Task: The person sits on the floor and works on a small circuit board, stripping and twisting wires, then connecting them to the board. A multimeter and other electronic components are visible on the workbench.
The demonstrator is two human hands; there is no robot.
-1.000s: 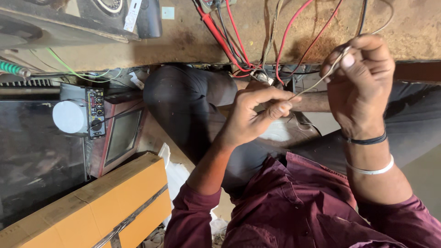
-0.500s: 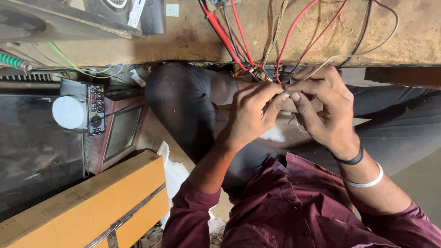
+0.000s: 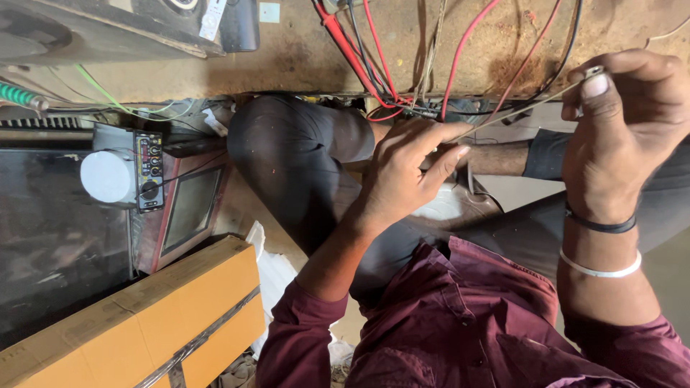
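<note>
A thin pale wire [image 3: 517, 111] runs taut between my two hands in front of a worn workbench edge. My left hand [image 3: 406, 172] pinches its lower end near the middle of the view, fingers bunched on it. My right hand [image 3: 625, 122] is raised at the upper right and pinches the wire's other end between thumb and forefinger. A black band and a white bangle sit on my right wrist. Behind the hands a bundle of red and black wires [image 3: 381, 65] hangs over the bench edge. My dark-trousered knees lie below.
A small grey device with a white round knob [image 3: 118, 176] sits at the left beside a small old television set [image 3: 190, 208]. An orange cardboard box [image 3: 136, 323] lies at the lower left. A green coiled cable [image 3: 18, 95] shows at the far left.
Half a second ago both hands were close together at the wire. Now my right hand has pulled up and to the right, drawing the wire taut; my left hand stayed put.
</note>
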